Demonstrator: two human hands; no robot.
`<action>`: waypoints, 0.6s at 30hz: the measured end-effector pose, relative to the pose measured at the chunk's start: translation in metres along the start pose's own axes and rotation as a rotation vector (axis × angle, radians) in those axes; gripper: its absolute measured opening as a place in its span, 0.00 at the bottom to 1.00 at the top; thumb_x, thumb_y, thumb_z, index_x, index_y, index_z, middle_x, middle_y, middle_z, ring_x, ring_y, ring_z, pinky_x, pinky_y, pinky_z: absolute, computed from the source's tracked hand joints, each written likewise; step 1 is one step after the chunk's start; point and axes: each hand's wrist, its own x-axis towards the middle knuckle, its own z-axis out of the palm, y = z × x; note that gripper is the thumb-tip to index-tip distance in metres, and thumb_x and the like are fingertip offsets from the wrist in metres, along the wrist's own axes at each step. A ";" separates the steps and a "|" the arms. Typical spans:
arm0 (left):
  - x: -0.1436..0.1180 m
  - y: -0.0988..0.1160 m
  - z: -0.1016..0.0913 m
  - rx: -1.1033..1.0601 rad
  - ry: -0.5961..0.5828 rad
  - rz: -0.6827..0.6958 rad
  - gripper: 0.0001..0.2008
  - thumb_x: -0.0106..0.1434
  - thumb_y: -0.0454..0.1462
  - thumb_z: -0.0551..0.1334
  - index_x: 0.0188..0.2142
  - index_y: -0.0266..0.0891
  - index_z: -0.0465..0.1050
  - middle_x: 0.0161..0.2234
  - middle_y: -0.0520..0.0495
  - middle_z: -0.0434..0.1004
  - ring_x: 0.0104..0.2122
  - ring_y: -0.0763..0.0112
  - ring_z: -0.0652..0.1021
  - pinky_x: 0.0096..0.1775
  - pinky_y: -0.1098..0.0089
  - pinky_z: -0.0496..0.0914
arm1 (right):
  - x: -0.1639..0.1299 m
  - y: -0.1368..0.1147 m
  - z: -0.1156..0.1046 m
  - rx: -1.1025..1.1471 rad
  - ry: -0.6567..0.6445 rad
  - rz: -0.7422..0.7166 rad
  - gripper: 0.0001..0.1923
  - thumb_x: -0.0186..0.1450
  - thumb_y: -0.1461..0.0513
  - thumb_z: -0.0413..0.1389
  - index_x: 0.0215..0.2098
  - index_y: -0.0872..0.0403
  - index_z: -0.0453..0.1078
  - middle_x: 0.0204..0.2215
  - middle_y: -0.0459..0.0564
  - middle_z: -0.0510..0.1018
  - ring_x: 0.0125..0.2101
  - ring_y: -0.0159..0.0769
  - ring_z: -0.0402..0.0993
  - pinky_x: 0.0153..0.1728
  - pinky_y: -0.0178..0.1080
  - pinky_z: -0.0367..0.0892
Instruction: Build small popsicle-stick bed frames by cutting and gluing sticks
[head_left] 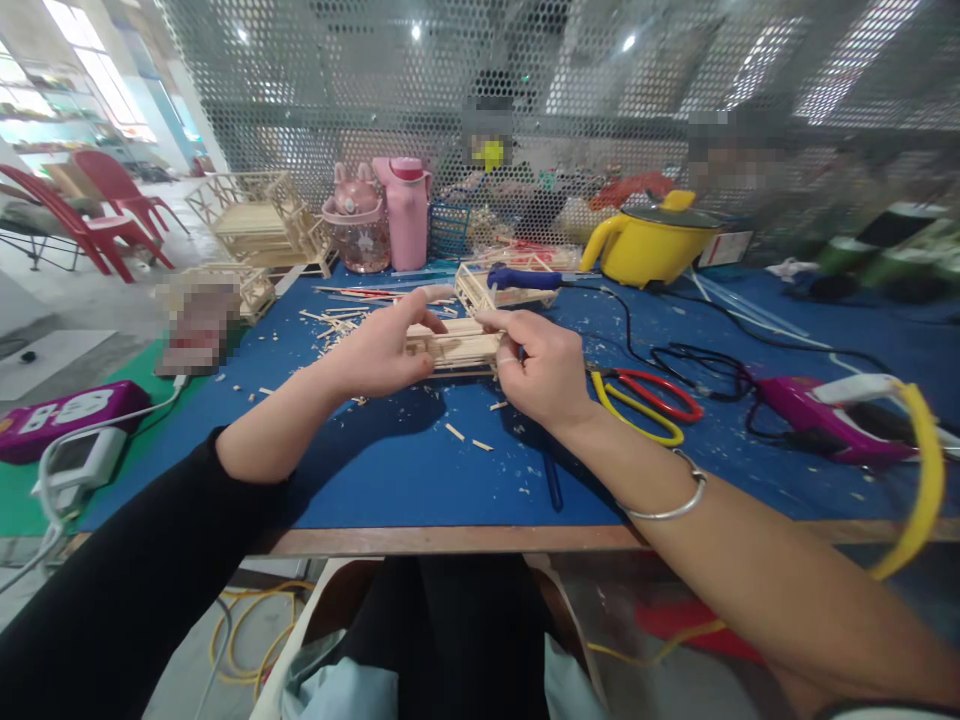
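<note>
Both hands pinching a small wooden stick frame above the desk.

Left hand (379, 352) clasping the near-left end of the wooden stick frame (459, 348), right hand (541, 368) clamping its right end, frame held just above the blue desk (390, 470). Stick offcuts (465, 438) scattered below; red-and-yellow scissors (649, 398) just right of the right hand; yellow pot (649, 245) farther back.

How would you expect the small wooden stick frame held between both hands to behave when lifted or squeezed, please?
The wooden stick frame looks light, being thin sticks with open gaps. It is probably fragile: both the left hand and right hand pinch it by fingertips. Flat-sided, it seems unlikely to roll.
</note>
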 end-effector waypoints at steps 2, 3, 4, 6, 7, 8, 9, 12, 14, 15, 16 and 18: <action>-0.001 -0.008 -0.002 -0.107 0.104 0.019 0.33 0.52 0.29 0.56 0.59 0.41 0.58 0.46 0.45 0.75 0.46 0.60 0.74 0.49 0.57 0.69 | 0.000 0.001 -0.001 0.001 0.019 -0.006 0.23 0.56 0.73 0.46 0.45 0.53 0.73 0.39 0.48 0.80 0.41 0.36 0.76 0.44 0.39 0.70; -0.002 -0.014 -0.003 -0.162 0.179 0.022 0.31 0.53 0.29 0.56 0.58 0.42 0.59 0.46 0.45 0.75 0.46 0.61 0.74 0.49 0.56 0.68 | 0.000 0.001 -0.001 0.003 0.035 -0.008 0.23 0.56 0.73 0.46 0.45 0.53 0.72 0.39 0.48 0.80 0.41 0.36 0.76 0.45 0.39 0.70; -0.002 -0.019 -0.004 -0.209 0.261 0.020 0.29 0.54 0.30 0.55 0.57 0.42 0.59 0.45 0.45 0.75 0.46 0.61 0.74 0.50 0.56 0.68 | 0.000 0.002 -0.001 0.008 0.054 -0.005 0.23 0.56 0.73 0.46 0.46 0.53 0.72 0.39 0.48 0.79 0.41 0.36 0.75 0.44 0.39 0.70; -0.004 -0.029 -0.005 -0.255 0.404 0.005 0.27 0.56 0.31 0.55 0.56 0.43 0.60 0.43 0.46 0.75 0.46 0.61 0.74 0.50 0.55 0.68 | 0.001 0.004 -0.002 0.023 0.091 0.021 0.22 0.57 0.72 0.47 0.47 0.53 0.71 0.38 0.49 0.78 0.39 0.36 0.75 0.42 0.39 0.71; -0.005 -0.032 -0.005 -0.259 0.447 -0.003 0.26 0.56 0.31 0.56 0.55 0.43 0.61 0.42 0.47 0.75 0.46 0.61 0.74 0.50 0.55 0.68 | 0.001 0.005 -0.002 0.032 0.107 0.042 0.21 0.58 0.71 0.48 0.47 0.53 0.70 0.37 0.49 0.78 0.38 0.36 0.75 0.41 0.39 0.71; -0.006 -0.034 -0.005 -0.255 0.468 -0.009 0.25 0.57 0.32 0.56 0.55 0.43 0.60 0.41 0.47 0.76 0.45 0.62 0.75 0.50 0.55 0.68 | 0.002 0.007 -0.002 0.040 0.121 0.061 0.20 0.58 0.71 0.48 0.47 0.53 0.69 0.36 0.49 0.77 0.36 0.36 0.75 0.39 0.39 0.71; -0.007 -0.034 -0.004 -0.245 0.467 -0.010 0.25 0.57 0.32 0.56 0.55 0.42 0.60 0.40 0.47 0.76 0.45 0.62 0.75 0.49 0.55 0.68 | 0.002 0.008 -0.002 0.043 0.135 0.077 0.20 0.58 0.70 0.48 0.47 0.53 0.69 0.36 0.49 0.77 0.36 0.36 0.74 0.38 0.39 0.71; -0.010 -0.022 -0.003 -0.184 0.380 0.000 0.26 0.56 0.33 0.56 0.56 0.41 0.60 0.41 0.46 0.77 0.44 0.63 0.75 0.49 0.57 0.69 | 0.003 0.012 -0.003 0.032 0.160 0.111 0.18 0.60 0.69 0.48 0.47 0.52 0.68 0.37 0.50 0.75 0.35 0.36 0.73 0.36 0.39 0.71; -0.012 -0.011 -0.003 -0.108 0.296 0.001 0.27 0.56 0.32 0.56 0.56 0.41 0.59 0.43 0.45 0.77 0.45 0.63 0.75 0.50 0.58 0.68 | 0.004 0.014 -0.005 0.021 0.152 0.133 0.17 0.62 0.68 0.47 0.48 0.51 0.67 0.37 0.50 0.75 0.35 0.36 0.72 0.36 0.39 0.70; -0.013 -0.005 -0.002 -0.060 0.269 0.014 0.27 0.55 0.32 0.55 0.56 0.40 0.59 0.44 0.45 0.77 0.46 0.63 0.75 0.51 0.57 0.68 | 0.004 0.014 -0.006 0.017 0.146 0.141 0.17 0.62 0.67 0.47 0.48 0.51 0.67 0.37 0.50 0.74 0.35 0.37 0.72 0.36 0.40 0.70; -0.015 0.000 -0.002 -0.001 0.248 0.036 0.28 0.55 0.32 0.55 0.56 0.41 0.59 0.45 0.46 0.77 0.47 0.62 0.75 0.53 0.57 0.67 | 0.004 0.013 -0.007 0.014 0.139 0.146 0.17 0.63 0.67 0.46 0.48 0.51 0.67 0.37 0.50 0.74 0.35 0.37 0.72 0.36 0.40 0.70; -0.018 0.006 -0.001 0.122 0.237 0.097 0.29 0.53 0.32 0.55 0.56 0.41 0.60 0.45 0.47 0.77 0.48 0.61 0.74 0.57 0.53 0.62 | 0.004 0.011 -0.007 0.012 0.130 0.140 0.17 0.63 0.66 0.46 0.48 0.50 0.67 0.37 0.51 0.74 0.35 0.37 0.72 0.36 0.41 0.69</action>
